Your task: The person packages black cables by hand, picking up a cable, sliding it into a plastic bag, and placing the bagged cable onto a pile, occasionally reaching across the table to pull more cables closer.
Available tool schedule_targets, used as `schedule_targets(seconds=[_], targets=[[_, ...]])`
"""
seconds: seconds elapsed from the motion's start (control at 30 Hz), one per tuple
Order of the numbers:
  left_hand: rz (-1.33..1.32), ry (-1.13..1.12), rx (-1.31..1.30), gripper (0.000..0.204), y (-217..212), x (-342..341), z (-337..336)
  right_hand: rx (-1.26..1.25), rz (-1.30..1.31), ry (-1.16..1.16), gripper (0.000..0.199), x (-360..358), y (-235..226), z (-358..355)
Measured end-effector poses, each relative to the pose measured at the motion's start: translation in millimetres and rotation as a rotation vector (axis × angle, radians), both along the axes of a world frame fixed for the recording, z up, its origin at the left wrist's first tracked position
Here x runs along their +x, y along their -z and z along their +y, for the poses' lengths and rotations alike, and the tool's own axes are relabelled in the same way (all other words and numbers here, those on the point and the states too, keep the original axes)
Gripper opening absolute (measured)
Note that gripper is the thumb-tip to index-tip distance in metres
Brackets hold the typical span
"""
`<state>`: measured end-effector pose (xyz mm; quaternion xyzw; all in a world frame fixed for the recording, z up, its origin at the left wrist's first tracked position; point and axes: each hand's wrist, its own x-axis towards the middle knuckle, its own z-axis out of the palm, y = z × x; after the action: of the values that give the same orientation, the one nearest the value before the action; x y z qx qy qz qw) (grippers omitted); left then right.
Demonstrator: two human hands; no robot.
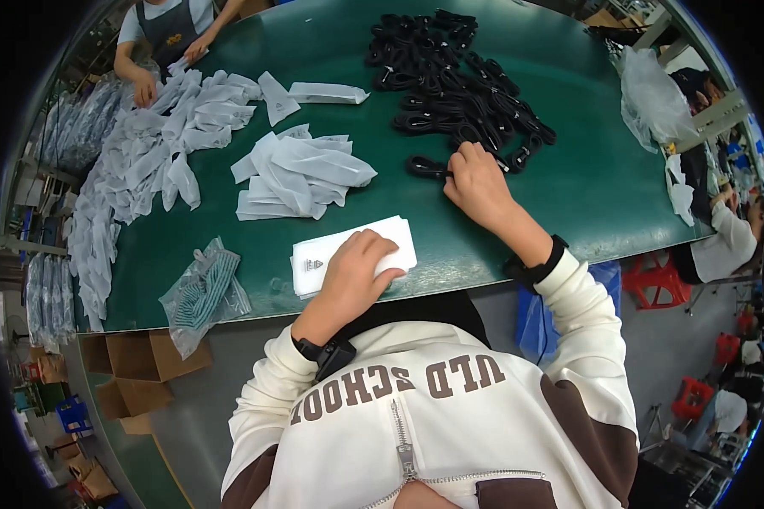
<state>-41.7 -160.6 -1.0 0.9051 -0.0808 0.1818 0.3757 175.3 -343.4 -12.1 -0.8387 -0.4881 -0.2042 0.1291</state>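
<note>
My left hand [354, 270] rests on a neat stack of flat white plastic bags [308, 256] near the table's front edge. Its fingers are bent and the thumb is set apart from them, over the right part of the stack. Farther right, my right hand [479, 186] is closed on the end of a coiled black cable [424, 167], whose loop sticks out to the left of the fingertips. This cable lies at the near side of a large heap of bundled black cables [450, 89]. The part of the cable under my fingers is hidden.
A pile of filled white bags [301, 174] lies beyond the stack, and a larger heap [144, 161] spreads along the left. A clear bag with teal striped contents [208, 288] overhangs the front edge. Another person [165, 42] handles bags at the far left.
</note>
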Motion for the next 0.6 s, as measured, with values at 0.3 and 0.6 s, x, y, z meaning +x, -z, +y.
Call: schedule_targets(seconds=[0.3, 0.6], targets=[[0.076, -0.086, -0.067, 0.013, 18.2, -2.3, -9.4, 0.284, 0.941, -0.007, 0.015, -91.2, -35.1, -38.4], [0.164, -0.079, -0.392, 0.010, 8.9, 0.1, -10.0, 0.171, 0.749, -0.198, 0.015, -108.3, -24.8, -55.4]])
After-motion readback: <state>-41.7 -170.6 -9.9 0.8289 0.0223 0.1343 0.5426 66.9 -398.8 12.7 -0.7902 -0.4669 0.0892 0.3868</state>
